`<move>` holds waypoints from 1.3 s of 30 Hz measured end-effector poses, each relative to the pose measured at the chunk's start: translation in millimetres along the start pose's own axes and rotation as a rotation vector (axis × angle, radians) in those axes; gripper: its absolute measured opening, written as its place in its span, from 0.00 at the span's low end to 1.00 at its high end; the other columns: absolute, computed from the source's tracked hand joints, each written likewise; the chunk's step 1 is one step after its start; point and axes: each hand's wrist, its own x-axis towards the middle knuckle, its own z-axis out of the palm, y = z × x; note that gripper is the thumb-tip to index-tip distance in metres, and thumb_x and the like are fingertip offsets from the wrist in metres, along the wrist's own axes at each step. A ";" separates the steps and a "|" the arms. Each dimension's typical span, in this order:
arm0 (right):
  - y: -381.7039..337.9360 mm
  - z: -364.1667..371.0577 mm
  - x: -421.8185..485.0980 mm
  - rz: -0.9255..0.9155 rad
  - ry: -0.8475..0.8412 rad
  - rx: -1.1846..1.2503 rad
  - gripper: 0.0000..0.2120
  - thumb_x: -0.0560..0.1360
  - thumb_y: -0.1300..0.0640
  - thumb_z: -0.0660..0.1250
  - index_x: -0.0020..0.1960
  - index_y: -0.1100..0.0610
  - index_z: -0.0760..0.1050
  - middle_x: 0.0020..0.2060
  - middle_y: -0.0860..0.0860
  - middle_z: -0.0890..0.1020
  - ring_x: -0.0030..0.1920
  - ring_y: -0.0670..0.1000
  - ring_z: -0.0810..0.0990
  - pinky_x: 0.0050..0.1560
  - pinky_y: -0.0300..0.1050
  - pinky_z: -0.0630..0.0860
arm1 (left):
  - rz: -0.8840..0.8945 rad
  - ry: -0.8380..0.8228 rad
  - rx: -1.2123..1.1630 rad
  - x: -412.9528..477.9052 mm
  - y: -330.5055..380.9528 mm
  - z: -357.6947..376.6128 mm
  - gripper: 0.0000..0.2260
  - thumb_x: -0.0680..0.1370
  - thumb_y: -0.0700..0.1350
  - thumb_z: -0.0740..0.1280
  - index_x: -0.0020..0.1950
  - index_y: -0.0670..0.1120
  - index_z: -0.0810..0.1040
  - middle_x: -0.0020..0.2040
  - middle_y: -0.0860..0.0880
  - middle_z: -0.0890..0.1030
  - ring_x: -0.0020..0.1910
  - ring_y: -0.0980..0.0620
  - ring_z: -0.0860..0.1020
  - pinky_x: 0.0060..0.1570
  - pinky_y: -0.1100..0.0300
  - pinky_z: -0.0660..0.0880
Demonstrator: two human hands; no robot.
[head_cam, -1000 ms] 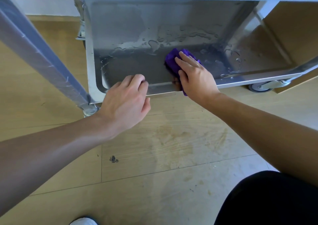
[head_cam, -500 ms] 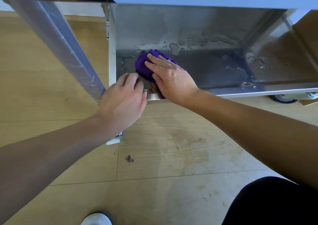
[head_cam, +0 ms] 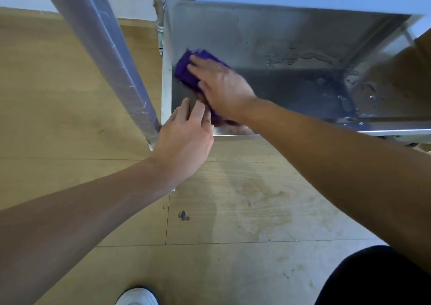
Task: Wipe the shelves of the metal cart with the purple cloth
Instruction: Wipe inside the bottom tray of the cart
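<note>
from the head camera i look down at the lowest shelf of the shiny steel cart, a shallow tray with a raised rim, sitting just above the pale wood-plank floor. my right hand lies flat on the crumpled purple cloth, fingers stretched out and close together, pressing it onto the shelf at the left end, right up against the left rim. the cloth shows beyond my fingertips and again under the heel of the palm near the front edge; the picture is a little blurred there. my left hand sits at the near left corner of the shelf, fingers loosely bent and together, their tips over the front rim just beside the cloth; i cannot tell whether they grip the rim or only rest on it. it holds nothing else that i can see.

water beads and streaks lie across the middle and right part of the shelf. a film-wrapped slanting metal post runs down to the corner by my left wrist. on the floor there is a small dark mark, and a white shoe tip shows at the bottom edge, with dark trouser cloth at the lower right.
</note>
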 end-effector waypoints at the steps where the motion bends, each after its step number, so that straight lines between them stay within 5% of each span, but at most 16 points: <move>1: -3.3 1.7 1.1 -0.036 -0.008 0.009 0.21 0.81 0.60 0.54 0.74 0.54 0.64 0.76 0.49 0.62 0.74 0.50 0.62 0.74 0.42 0.58 | -0.010 0.008 -0.014 -1.0 -0.6 -1.3 0.22 0.82 0.43 0.44 0.71 0.36 0.65 0.68 0.38 0.68 0.71 0.37 0.63 0.70 0.48 0.63; 3: 0.8 -0.4 4.2 -0.023 -0.001 0.076 0.21 0.82 0.59 0.55 0.74 0.52 0.65 0.75 0.47 0.63 0.73 0.48 0.64 0.72 0.42 0.61 | -0.016 0.036 -0.027 -3.0 -1.8 -3.0 0.22 0.83 0.45 0.45 0.71 0.36 0.67 0.66 0.40 0.70 0.69 0.40 0.67 0.66 0.50 0.69; 5: 13.6 -4.1 6.3 0.049 0.013 0.122 0.20 0.82 0.58 0.55 0.74 0.51 0.65 0.75 0.47 0.64 0.73 0.48 0.65 0.70 0.41 0.61 | -0.010 0.121 0.010 -8.6 -3.2 -5.8 0.19 0.82 0.46 0.54 0.66 0.37 0.74 0.60 0.43 0.77 0.60 0.44 0.76 0.50 0.55 0.77; 8: 36.0 -8.8 9.3 0.264 0.050 0.128 0.21 0.82 0.56 0.54 0.74 0.51 0.65 0.75 0.46 0.63 0.73 0.50 0.64 0.68 0.42 0.61 | 0.053 0.175 0.087 -23.0 -5.2 -3.4 0.15 0.75 0.45 0.68 0.60 0.42 0.80 0.52 0.48 0.80 0.47 0.52 0.80 0.35 0.62 0.76; 11: 28.1 -5.6 8.9 0.297 0.072 0.074 0.20 0.81 0.58 0.54 0.73 0.52 0.66 0.75 0.47 0.63 0.73 0.50 0.64 0.68 0.43 0.62 | 0.078 0.127 0.109 -35.5 -8.7 -2.3 0.21 0.70 0.42 0.70 0.64 0.47 0.79 0.52 0.53 0.80 0.48 0.58 0.79 0.33 0.67 0.74; 18: -16.0 2.8 -2.6 -0.161 -0.019 0.128 0.20 0.81 0.59 0.57 0.72 0.53 0.68 0.74 0.47 0.66 0.73 0.48 0.65 0.71 0.44 0.64 | 0.056 0.240 0.265 -39.2 -7.9 -7.3 0.26 0.71 0.37 0.52 0.59 0.52 0.82 0.45 0.55 0.81 0.42 0.61 0.79 0.31 0.70 0.70; 22: 20.2 -8.9 -2.9 0.014 -0.012 0.164 0.20 0.81 0.58 0.56 0.73 0.51 0.67 0.74 0.46 0.65 0.72 0.50 0.67 0.71 0.48 0.64 | 0.112 0.265 0.148 -36.3 -13.9 -3.1 0.14 0.73 0.38 0.66 0.55 0.50 0.83 0.43 0.54 0.79 0.37 0.57 0.77 0.25 0.66 0.71; 25: 33.9 -12.9 -15.6 0.168 0.050 0.140 0.20 0.82 0.57 0.56 0.73 0.51 0.67 0.74 0.45 0.65 0.72 0.50 0.66 0.70 0.47 0.64 | 0.085 0.238 0.031 -36.5 -21.0 -3.2 0.06 0.77 0.36 0.65 0.48 0.43 0.81 0.42 0.49 0.75 0.35 0.52 0.75 0.24 0.59 0.74; 32: -11.4 -5.0 -54.5 -0.258 -0.029 0.158 0.19 0.81 0.61 0.59 0.71 0.54 0.70 0.72 0.49 0.69 0.73 0.48 0.66 0.73 0.40 0.60 | 0.157 0.280 0.104 -36.3 -21.2 -5.8 0.05 0.73 0.36 0.67 0.40 0.45 0.79 0.37 0.50 0.74 0.32 0.52 0.73 0.21 0.60 0.69; 35: -0.4 -9.5 -52.2 -0.212 -0.031 0.145 0.19 0.81 0.60 0.59 0.71 0.52 0.70 0.73 0.48 0.68 0.72 0.47 0.66 0.71 0.39 0.61 | 0.152 0.264 0.015 -30.0 -18.5 -8.3 0.03 0.73 0.39 0.66 0.38 0.44 0.76 0.40 0.48 0.74 0.34 0.49 0.74 0.23 0.57 0.71; 39: 41.3 -18.4 -45.4 0.066 0.003 0.130 0.20 0.81 0.59 0.57 0.72 0.51 0.68 0.74 0.46 0.66 0.72 0.49 0.66 0.72 0.44 0.62 | 0.093 0.277 -0.070 -21.5 -12.3 -5.3 0.10 0.78 0.44 0.60 0.44 0.42 0.79 0.43 0.46 0.75 0.39 0.47 0.77 0.28 0.54 0.75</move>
